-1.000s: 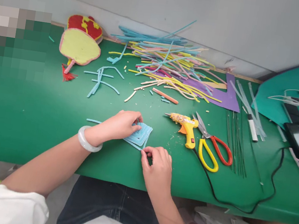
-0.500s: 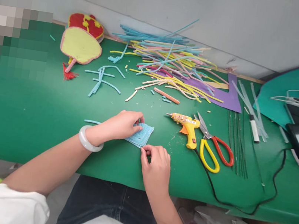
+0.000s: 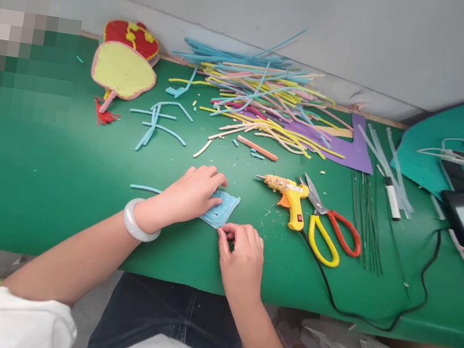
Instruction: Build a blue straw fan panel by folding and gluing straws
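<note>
A flat blue square (image 3: pixel 224 209) made of fuzzy strips lies on the green table (image 3: pixel 59 189). My left hand (image 3: pixel 194 193) rests over its left part, fingers bent down onto it, covering that side. At the square's near corner, my right hand (image 3: pixel 242 257) pinches the edge between thumb and forefinger. A blue strip (image 3: pixel 145 188) sticks out from under my left wrist to the left. Right of the hands lie a yellow glue gun (image 3: pixel 292 197) and scissors (image 3: pixel 322 214) with one yellow and one red handle, blades partly open.
Coloured fuzzy strips (image 3: pixel 262 91) are piled at the back over purple sheet (image 3: pixel 361 152). Two fan-shaped pieces (image 3: pixel 123 70) lie back left. Loose blue strips (image 3: pixel 152 121), green wires (image 3: pixel 365 229), a marker (image 3: pixel 393 199) and a black cord (image 3: pixel 367 320) are around. Another person sits at right.
My left hand has shifted slightly, its fingers and back raised a little over the blue square. My right hand keeps its pinch at the corner. The view has moved slightly.
</note>
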A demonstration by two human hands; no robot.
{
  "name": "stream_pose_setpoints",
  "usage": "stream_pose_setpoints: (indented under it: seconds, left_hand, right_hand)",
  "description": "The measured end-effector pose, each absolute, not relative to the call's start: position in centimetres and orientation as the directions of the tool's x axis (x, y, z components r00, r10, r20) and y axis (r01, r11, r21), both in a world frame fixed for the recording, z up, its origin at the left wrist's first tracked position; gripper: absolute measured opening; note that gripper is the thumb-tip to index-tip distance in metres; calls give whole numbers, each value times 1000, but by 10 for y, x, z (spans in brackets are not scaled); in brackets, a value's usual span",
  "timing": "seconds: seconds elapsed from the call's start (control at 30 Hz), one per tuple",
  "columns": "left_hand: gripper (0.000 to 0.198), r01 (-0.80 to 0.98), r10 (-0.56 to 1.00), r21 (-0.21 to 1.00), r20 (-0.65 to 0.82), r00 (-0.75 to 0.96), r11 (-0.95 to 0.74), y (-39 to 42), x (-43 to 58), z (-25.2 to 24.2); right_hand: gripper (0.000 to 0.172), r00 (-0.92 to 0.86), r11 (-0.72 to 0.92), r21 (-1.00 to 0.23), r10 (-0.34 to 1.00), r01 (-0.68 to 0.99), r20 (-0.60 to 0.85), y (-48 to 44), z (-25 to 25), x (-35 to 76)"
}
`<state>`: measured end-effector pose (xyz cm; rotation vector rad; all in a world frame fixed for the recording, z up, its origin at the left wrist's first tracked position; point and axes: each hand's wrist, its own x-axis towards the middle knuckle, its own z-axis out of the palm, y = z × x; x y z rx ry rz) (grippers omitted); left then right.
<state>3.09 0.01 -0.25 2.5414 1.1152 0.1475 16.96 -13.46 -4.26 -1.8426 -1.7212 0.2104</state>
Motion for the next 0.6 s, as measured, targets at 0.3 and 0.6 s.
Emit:
stream_pose_setpoints:
  seconds: [0.3,0.6]
  left_hand:
    - [15,486,595,526,48,803,-698,-6,34,-9]
    - [24,468,578,512,69,813,-720,-3,39,-16]
  right_hand:
    - [18,154,24,-536,946,844,285,-135,-44,170]
    - [13,147,34,-546,947,837,285,-135,-43,170]
